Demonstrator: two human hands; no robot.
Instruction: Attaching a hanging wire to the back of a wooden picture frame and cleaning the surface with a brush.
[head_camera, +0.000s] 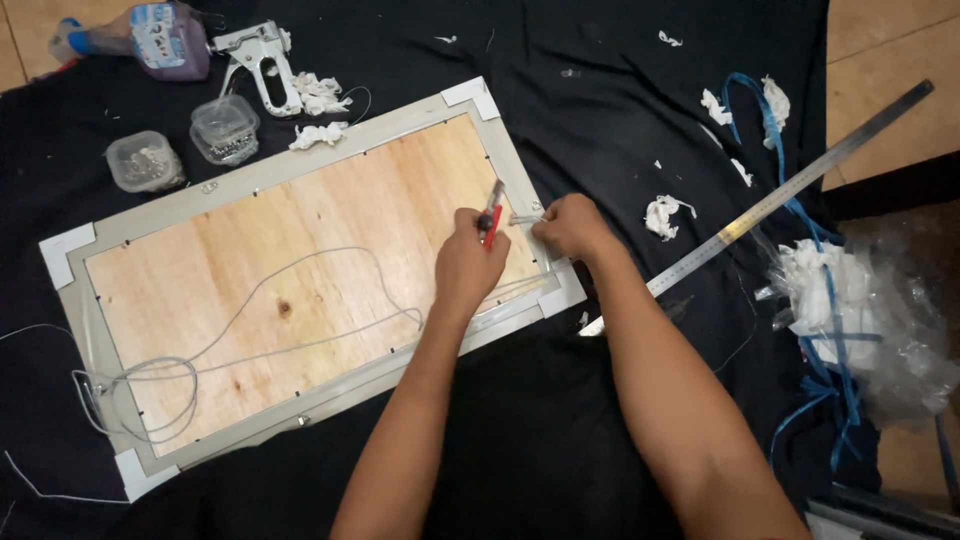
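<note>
We're looking down at a picture frame (300, 165) lying face-down on a black cloth (560, 420), plywood backing (300, 260) up, white corner protectors on all 4 corners. We're using the frame as our ref for everything else.

L hand (468, 262) is sitting over the backing near the frame's right end, fingers closing round a red-handled tool (490, 215) w/ its metal tip pointing up and away from us; can't tell exactly what kind of tool. R hand (572, 226) is resting just beside it on the frame's right rail, fingers pinching something small and metallic (525, 218) at the rail; too small to ID. The 2 hands are nearly touching.

A grey hanging wire (300, 290) is looping across the backing, bunching in coils at the frame's lower-left corner and trailing off onto the cloth.

Above the frame's top-left rail: a staple gun (262, 62), 2 small clear plastic tubs (224, 128) of hardware, a purple bottle (170, 38), and crumpled white scraps.

Right of the frame, a long steel ruler (790, 190) is lying diagonally, its near end close to the frame's bottom-right corner. Further right: blue strapping (790, 180), more white scraps, and a heap of clear plastic wrap (880, 330).
</note>
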